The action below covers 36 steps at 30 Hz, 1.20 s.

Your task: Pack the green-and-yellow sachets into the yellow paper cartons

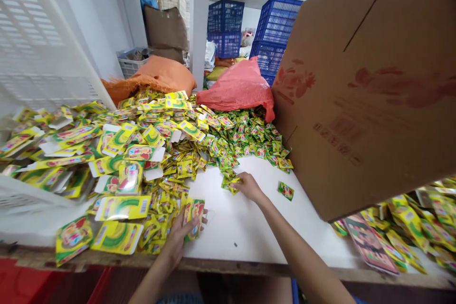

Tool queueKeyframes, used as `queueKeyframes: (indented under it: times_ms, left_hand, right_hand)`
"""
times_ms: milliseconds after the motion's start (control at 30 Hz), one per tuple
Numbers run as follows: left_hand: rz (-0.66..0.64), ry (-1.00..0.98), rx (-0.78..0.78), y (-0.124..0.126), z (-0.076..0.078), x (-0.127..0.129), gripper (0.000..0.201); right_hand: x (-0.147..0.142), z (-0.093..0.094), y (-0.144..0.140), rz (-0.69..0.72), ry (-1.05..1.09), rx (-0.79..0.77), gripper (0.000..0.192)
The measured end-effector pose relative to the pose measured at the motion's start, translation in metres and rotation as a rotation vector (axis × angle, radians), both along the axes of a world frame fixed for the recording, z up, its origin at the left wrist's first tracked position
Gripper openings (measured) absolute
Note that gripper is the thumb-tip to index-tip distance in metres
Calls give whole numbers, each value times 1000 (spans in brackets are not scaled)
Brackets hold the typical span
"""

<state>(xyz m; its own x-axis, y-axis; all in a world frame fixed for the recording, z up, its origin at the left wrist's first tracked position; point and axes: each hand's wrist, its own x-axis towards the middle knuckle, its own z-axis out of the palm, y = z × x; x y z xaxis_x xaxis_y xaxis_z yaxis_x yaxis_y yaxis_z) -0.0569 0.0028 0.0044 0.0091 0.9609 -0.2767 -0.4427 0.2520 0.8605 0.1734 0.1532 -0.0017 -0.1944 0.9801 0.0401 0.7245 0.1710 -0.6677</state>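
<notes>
Here's your left hand [177,235] near the bench's [245,247] front edge, closed around a box [194,218], thumb across its face, and your right hand [249,187] farther in, fingers narrowed to a pinch on a sachet [235,181] at the near tip of the green heap [249,135]. How far along? Judging by what lies loose, plenty remains: that heap runs back toward the far edge, a yellow heap [171,194] sits just beyond your left hand, and boxes [131,178] crowd the left end, several with white flaps sticking out open. Whether the box you hold has anything inside, I cannot tell. One stray packet [286,190] lies alone on the bare stretch, short of the big carton [356,90]; more packs [409,218] spill along the right of the front edge. Now the labels: your box shows red fruit on green and yellow, its lettering too small to read; a yellow box [123,207] toward the front left corner carries a barcode, and the carton wears red artwork, lines of print, a barcode-like block and a row of handling symbols, all too blurred to give you a brand.
</notes>
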Motion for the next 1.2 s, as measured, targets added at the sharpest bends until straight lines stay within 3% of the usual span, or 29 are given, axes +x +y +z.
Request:
queueKeyframes:
  times_ms: [167,333,500,633,733,1000,1200]
  left_hand:
    - [7,4,-7,-1,-3,0,38]
    - [-19,5,-14,-1,-5,0,40]
    - [-11,-27,-50,-1,-1,-1,36]
    - [-79,-61,-110,-1,5,-4,33]
    - [-161,-85,-141,1,11,0,37]
    - [-326,-84,-74,11,10,35,41]
    - [-350,-40,-79,5,6,29,41]
  right_hand:
    - [-22,0,-12,3,-143,56,19]
    - [-11,10,-41,72,-205,59,15]
    - [9,9,-69,94,-211,-27,41]
    - [17,5,-82,139,-207,-48,18]
    - [16,10,-87,172,-75,-49,12]
    - [-28,37,-99,97,657,-106,30]
    - [-46,23,-102,50,696,-117,27]
